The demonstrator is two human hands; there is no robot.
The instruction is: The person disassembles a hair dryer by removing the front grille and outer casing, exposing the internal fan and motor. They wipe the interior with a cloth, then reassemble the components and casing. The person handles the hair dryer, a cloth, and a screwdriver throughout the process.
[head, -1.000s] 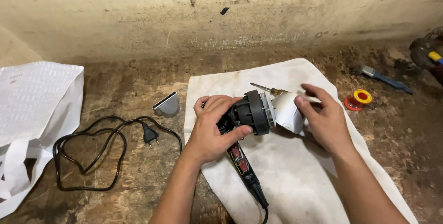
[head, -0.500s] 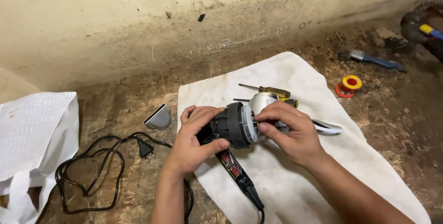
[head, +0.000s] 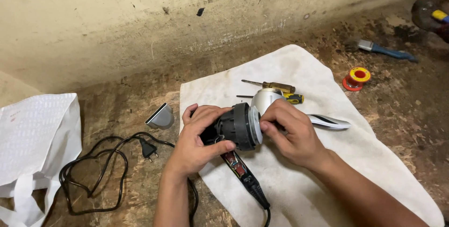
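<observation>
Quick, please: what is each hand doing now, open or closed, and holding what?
Left hand: closed around the black motor unit.
Right hand: closed on the silver-white housing, fingers at the joint.

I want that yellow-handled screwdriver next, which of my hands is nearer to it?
Right. Your right hand lies just below the screwdriver, on the silver housing; your left hand grips the black motor body, farther left.

You work under soft, even, warm light from above; your hands cast only faint shadows on the white cloth (head: 304, 180). The picture is sharp, with no glare and slight wide-angle stretch at the corners.
</observation>
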